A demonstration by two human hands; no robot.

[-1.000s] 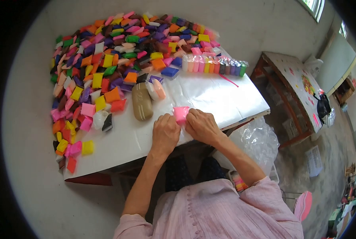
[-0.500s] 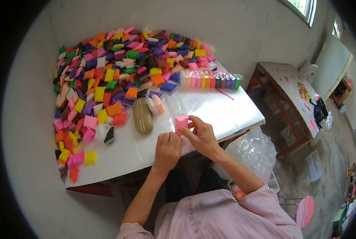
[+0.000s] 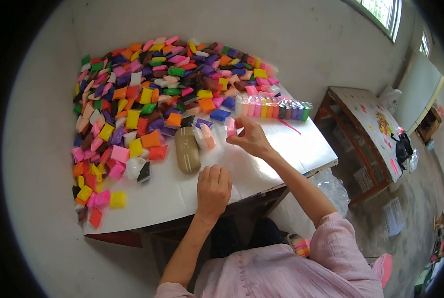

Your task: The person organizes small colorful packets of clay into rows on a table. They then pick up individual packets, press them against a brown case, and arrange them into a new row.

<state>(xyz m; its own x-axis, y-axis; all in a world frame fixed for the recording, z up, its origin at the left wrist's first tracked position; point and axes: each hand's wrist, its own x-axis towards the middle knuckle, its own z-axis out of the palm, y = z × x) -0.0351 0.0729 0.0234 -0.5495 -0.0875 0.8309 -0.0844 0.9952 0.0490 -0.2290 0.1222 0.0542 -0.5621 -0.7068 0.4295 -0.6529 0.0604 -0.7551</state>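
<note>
Landmark: brown oblong case. Right hand pinches small pink plastic-wrapped packet right of it, over bare silvery tabletop. Left hand, fingers curled, below it near the table's front edge; grip contents hidden.

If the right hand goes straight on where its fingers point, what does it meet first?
Probably the peach-and-white packet, just beyond the pink packet in the right hand; height is unclear here, so it might pass over.

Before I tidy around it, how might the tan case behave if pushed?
The tan case is probably stiff, keeping its smooth, rounded shape. It may slide on the shiny tabletop; its curved sides might let it rock.
</note>
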